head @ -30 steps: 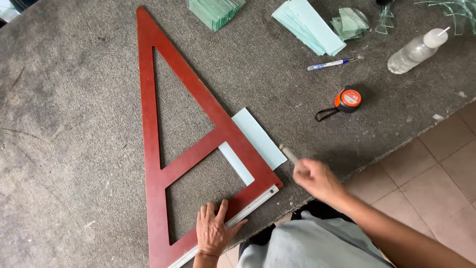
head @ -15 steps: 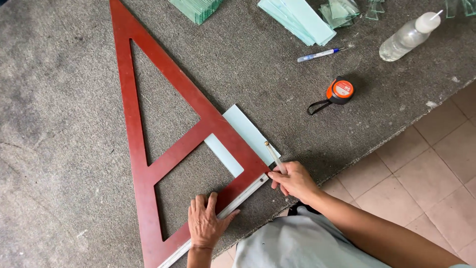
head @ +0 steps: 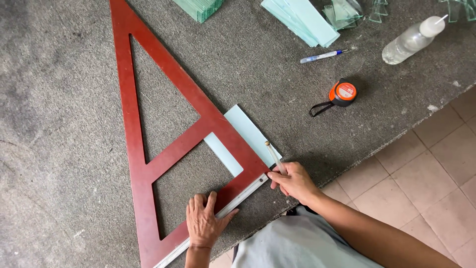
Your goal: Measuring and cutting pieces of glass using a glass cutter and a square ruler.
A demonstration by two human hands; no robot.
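Lowered to the triangle's [head: 148,168] corner, right hand [head: 292,181] grips a cutter [head: 274,156]; left hand [head: 203,221] lies flat on grey bench [head: 59,124].

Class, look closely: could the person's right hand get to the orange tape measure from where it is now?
Probably yes: the right hand is near the tape measure, with only bare table between, though it already holds a thin cutter.

A glass-cutting workshop, by the look of it — a workbench covered in worn grey carpet [head: 59,99], with stacks of pale green glass strips [head: 300,17] and offcuts [head: 347,12] along the far edge. A large red wooden set square [head: 144,173] lies over a glass pane [head: 250,134]; an orange tape measure [head: 342,93], a pen [head: 322,56] and a plastic squeeze bottle [head: 411,39] lie about — bare tiled floor [head: 421,178] beside.
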